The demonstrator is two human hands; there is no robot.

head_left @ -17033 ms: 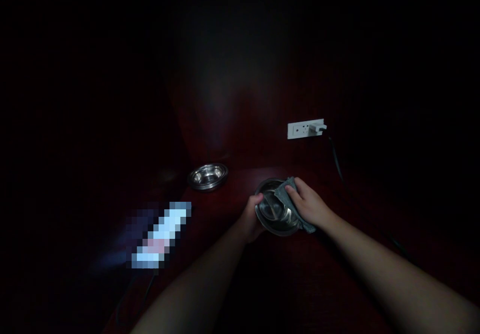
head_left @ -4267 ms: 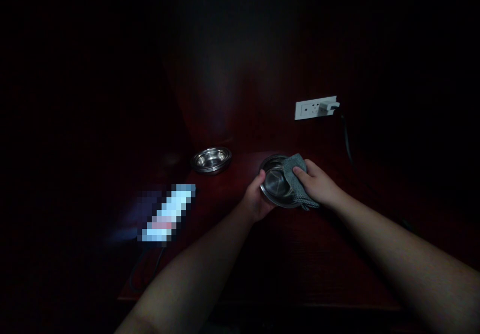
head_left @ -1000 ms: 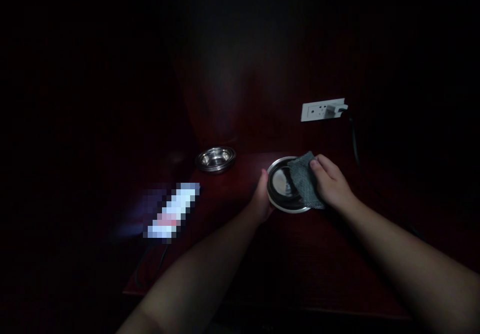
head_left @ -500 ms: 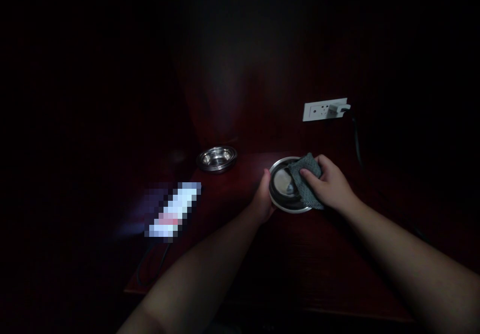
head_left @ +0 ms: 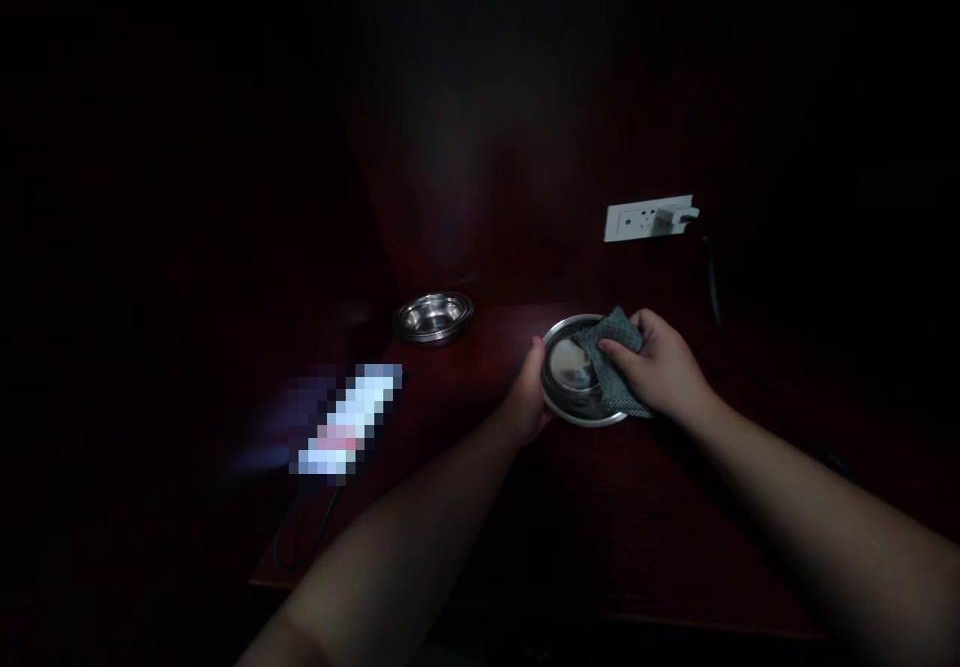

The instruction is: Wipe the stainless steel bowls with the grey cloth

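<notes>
And there's the left hand, gripping the steel bowl over the surface, right of centre; the right hand pinches a grey cloth inside it. Wiping looks underway, its extent unclear! Nested bowls sit far left, finished or waiting, who can say? No legible writing.

Probably a dim room at home: white wall socket, reddish tabletop, steel bowls.
</notes>
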